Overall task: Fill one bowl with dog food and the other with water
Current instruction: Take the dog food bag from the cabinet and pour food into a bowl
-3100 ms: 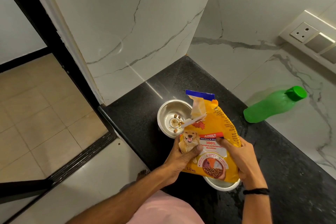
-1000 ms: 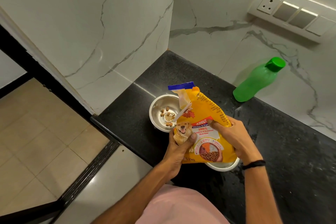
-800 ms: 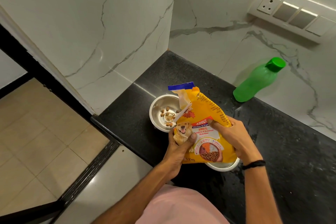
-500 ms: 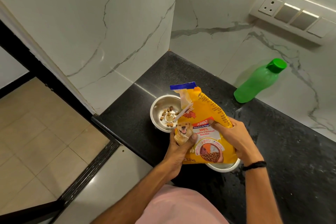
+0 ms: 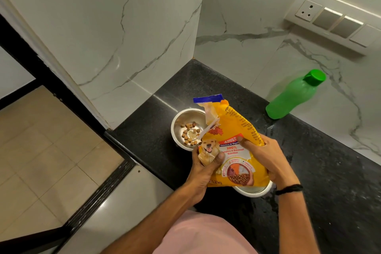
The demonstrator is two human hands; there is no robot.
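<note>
A yellow dog food bag [image 5: 228,130] with a blue top edge is tilted over a steel bowl [image 5: 179,121] on the black counter. Several brown kibble pieces lie in that bowl. My left hand [image 5: 203,168] grips the bag's lower left side, thumb on the dog picture. My right hand [image 5: 266,156] holds the bag's right side. A second bowl [image 5: 252,190] sits under the bag near the counter's front edge, mostly hidden; its contents cannot be seen. A green capped bottle [image 5: 293,96] stands against the marble wall at the right.
The black counter [image 5: 329,181] ends at a front edge left of the bowls, with tiled floor [image 5: 41,150] below. Marble walls close the corner behind. A switch and socket panel [image 5: 334,22] is on the right wall.
More kibble has gathered in the steel bowl since the earliest frame. The bag and both hands have barely shifted over the last second.
</note>
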